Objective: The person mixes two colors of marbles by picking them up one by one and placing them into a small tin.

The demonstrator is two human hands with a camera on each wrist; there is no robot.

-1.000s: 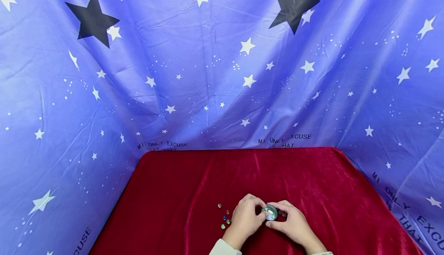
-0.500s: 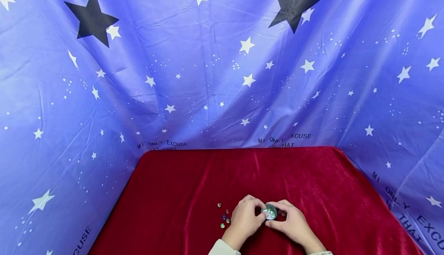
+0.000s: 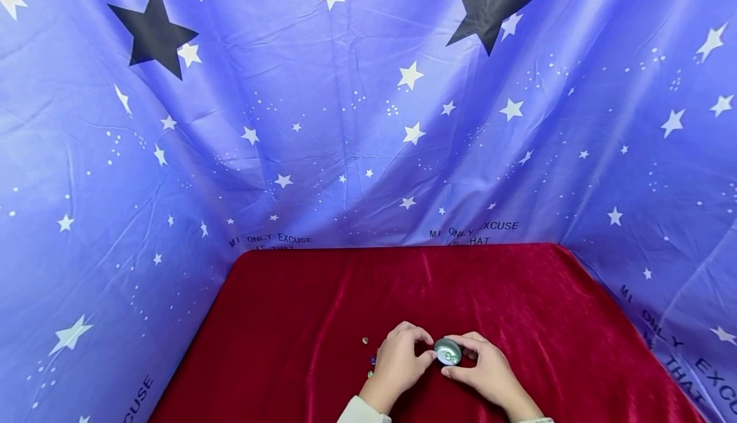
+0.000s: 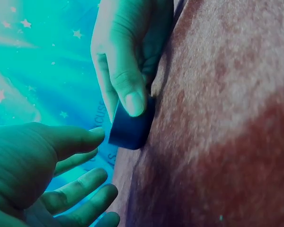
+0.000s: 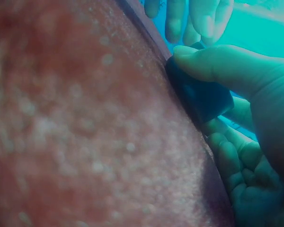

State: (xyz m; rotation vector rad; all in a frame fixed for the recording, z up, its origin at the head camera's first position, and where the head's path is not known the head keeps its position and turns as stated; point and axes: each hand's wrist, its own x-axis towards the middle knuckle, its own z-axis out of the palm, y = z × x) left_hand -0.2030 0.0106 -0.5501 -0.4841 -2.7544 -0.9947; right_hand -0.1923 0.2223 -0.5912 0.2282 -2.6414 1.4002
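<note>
A small round metal tin sits on the red cloth, its open top upward. Something greenish and glassy, like a marble, shows inside. My right hand holds the tin by its right side; in the right wrist view the thumb lies along the tin's dark wall, with fingers on the opposite side. Just left of the rim is my left hand, its loosely bent fingers apart from the tin. The left wrist view shows nothing between those fingers. Several glass marbles, including a clear one and a blue one, lie beside the left hand, partly hidden by it.
Red velvet cloth covers the table, with soft folds running across it. A blue-purple curtain printed with stars hangs along the back and both sides of the table.
My left hand has drawn back to the left from the tin's rim, where its fingertips were, and now covers more of the marbles. The right hand and the tin stay in place.
</note>
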